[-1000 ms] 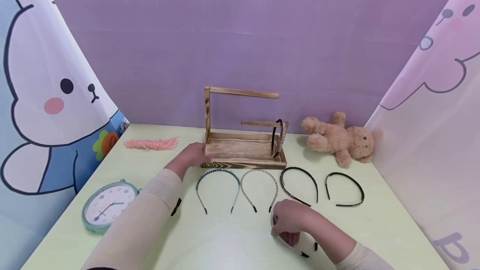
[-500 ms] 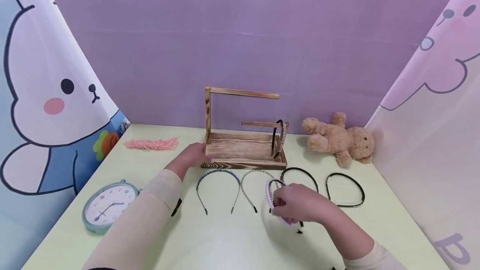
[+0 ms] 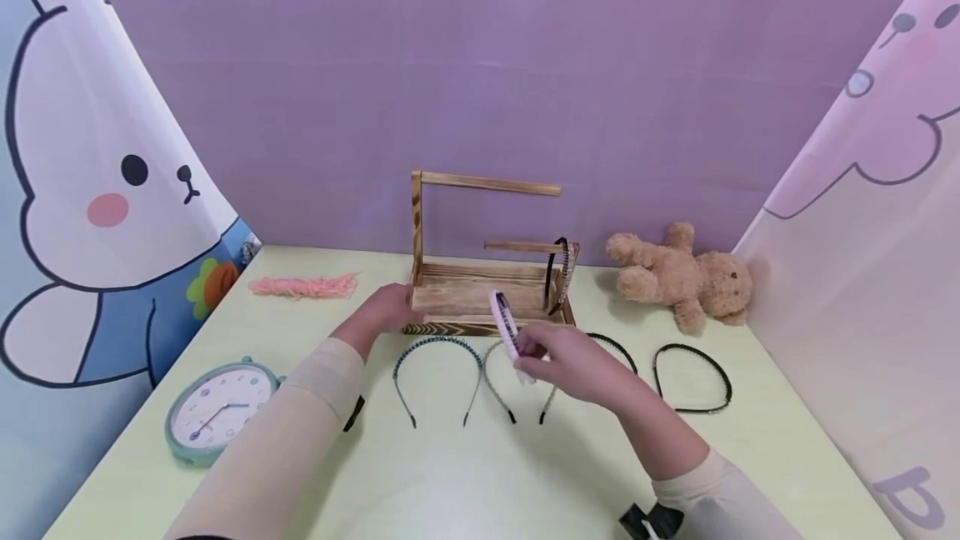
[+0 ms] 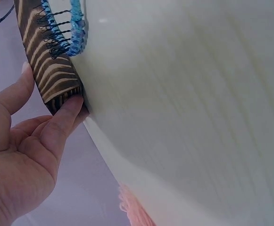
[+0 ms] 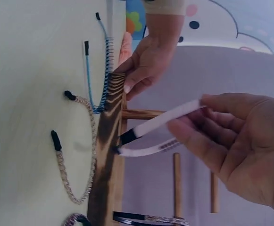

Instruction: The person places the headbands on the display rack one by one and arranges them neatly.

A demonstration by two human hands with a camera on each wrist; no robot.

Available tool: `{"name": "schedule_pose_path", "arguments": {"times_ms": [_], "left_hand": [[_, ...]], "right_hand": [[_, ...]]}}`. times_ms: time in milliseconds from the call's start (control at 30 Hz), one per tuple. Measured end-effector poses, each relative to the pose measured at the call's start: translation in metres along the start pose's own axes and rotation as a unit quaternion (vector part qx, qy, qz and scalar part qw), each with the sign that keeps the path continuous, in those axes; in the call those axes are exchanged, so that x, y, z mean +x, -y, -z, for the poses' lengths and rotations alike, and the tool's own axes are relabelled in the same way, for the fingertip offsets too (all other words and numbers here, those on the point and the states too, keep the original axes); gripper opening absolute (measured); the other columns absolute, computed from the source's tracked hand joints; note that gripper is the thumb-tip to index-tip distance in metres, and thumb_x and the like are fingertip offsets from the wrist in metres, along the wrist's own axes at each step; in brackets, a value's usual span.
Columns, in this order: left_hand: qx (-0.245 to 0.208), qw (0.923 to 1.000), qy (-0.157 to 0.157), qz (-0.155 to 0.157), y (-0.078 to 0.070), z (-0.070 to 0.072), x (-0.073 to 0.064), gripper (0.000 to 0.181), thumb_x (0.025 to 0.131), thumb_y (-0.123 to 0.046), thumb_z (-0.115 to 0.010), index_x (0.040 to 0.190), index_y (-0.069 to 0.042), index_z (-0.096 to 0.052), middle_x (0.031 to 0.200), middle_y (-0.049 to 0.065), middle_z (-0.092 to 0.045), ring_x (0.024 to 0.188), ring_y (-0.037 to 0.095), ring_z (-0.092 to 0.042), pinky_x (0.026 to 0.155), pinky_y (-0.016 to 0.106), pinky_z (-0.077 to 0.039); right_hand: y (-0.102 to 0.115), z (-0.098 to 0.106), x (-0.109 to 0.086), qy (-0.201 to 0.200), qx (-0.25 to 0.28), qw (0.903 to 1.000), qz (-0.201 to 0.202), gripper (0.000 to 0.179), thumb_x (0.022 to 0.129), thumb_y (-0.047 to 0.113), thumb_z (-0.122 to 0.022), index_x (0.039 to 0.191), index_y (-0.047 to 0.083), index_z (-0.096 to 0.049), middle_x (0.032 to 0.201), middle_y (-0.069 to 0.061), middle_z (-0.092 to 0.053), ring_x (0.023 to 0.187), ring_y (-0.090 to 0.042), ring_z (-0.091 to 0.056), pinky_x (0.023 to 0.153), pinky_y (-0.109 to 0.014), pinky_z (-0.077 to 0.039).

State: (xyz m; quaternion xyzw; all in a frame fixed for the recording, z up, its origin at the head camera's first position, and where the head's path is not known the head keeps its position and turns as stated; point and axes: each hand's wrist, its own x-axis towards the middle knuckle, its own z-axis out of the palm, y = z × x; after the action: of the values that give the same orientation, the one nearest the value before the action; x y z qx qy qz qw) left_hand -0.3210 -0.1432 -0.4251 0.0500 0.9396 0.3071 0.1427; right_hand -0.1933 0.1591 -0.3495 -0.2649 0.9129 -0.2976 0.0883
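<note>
My left hand (image 3: 382, 309) grips the front left corner of a wooden stand (image 3: 487, 329). In the left wrist view, thumb and fingers lie on either side of its striped wooden rim (image 4: 56, 70). My right hand (image 3: 573, 361) pinches a pale pink headband (image 3: 502, 325), held up in front of the stand; its black-tipped ends show in the right wrist view. A dark headband with a sparkly side (image 3: 564, 273) hangs on the stand's lower bar. On the table before the stand lie a blue headband (image 3: 437, 341), a beige beaded headband (image 3: 492, 390) and two black headbands, one partly hidden by my right hand.
The stand's upper bar (image 3: 491, 183) has a free right end. A plush bear (image 3: 682, 277) lies at the right, pink yarn (image 3: 303, 286) at the back left. A teal clock (image 3: 221, 411) lies near my left forearm. Black objects (image 3: 651, 521) peek out beside the right sleeve.
My right hand has lifted the pale pink headband off the table and carried it up and left to the stand's front. My left hand stays on the stand's corner.
</note>
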Motion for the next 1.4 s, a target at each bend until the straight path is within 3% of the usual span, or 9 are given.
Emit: {"name": "schedule_pose_path", "arguments": {"times_ms": [233, 467, 633, 900, 1400], "left_hand": [[-0.002, 0.9999, 0.004, 0.013, -0.001, 0.001, 0.001, 0.068, 0.092, -0.032, -0.069, 0.149, -0.006, -0.041, 0.144, 0.02, -0.05, 0.131, 0.038, -0.048, 0.112, 0.055, -0.035], [-0.005, 1.0, 0.003, 0.005, -0.001, -0.001, 0.001, 0.069, 0.093, -0.031, -0.068, 0.149, -0.005, -0.04, 0.145, 0.02, -0.049, 0.132, 0.04, -0.047, 0.112, 0.056, -0.035], [-0.01, 0.9999, 0.005, 0.002, -0.002, -0.003, 0.0, 0.069, 0.092, -0.031, -0.069, 0.149, -0.005, -0.039, 0.146, 0.02, -0.048, 0.133, 0.04, -0.045, 0.112, 0.056, -0.034], [-0.001, 1.0, 0.001, -0.005, -0.004, -0.002, -0.002, 0.068, 0.093, -0.031, -0.068, 0.149, -0.005, -0.041, 0.144, 0.02, -0.051, 0.131, 0.038, -0.048, 0.111, 0.054, -0.037], [0.009, 0.9999, 0.001, -0.009, 0.0, 0.001, 0.001, 0.07, 0.091, -0.033, -0.07, 0.149, -0.006, -0.041, 0.145, 0.019, -0.05, 0.132, 0.038, -0.048, 0.111, 0.054, -0.037]], "right_hand": [[-0.007, -0.006, 0.036, -0.049, 0.054, 0.9973, 0.012, 0.01, 0.099, 0.024, -0.06, 0.107, 0.018, -0.063, 0.102, 0.003, -0.068, 0.098, -0.014, -0.064, 0.081, -0.034, -0.056], [-0.02, -0.012, 0.071, -0.091, 0.05, 0.9945, -0.009, 0.02, 0.102, 0.02, -0.054, 0.117, 0.008, -0.059, 0.104, -0.008, -0.067, 0.088, -0.02, -0.062, 0.069, -0.034, -0.052], [-0.033, -0.017, 0.086, -0.132, 0.055, 0.9892, -0.03, 0.026, 0.102, 0.019, -0.053, 0.124, 0.007, -0.055, 0.11, -0.011, -0.066, 0.094, -0.023, -0.065, 0.074, -0.033, -0.055], [-0.049, -0.009, 0.094, -0.192, 0.052, 0.9778, -0.065, 0.021, 0.102, 0.018, -0.052, 0.12, 0.006, -0.054, 0.108, -0.011, -0.065, 0.097, -0.024, -0.067, 0.079, -0.038, -0.056], [-0.075, 0.001, 0.09, -0.221, 0.041, 0.9662, -0.126, 0.029, 0.103, 0.018, -0.051, 0.126, 0.002, -0.052, 0.112, -0.016, -0.065, 0.096, -0.029, -0.065, 0.075, -0.037, -0.053]]}}
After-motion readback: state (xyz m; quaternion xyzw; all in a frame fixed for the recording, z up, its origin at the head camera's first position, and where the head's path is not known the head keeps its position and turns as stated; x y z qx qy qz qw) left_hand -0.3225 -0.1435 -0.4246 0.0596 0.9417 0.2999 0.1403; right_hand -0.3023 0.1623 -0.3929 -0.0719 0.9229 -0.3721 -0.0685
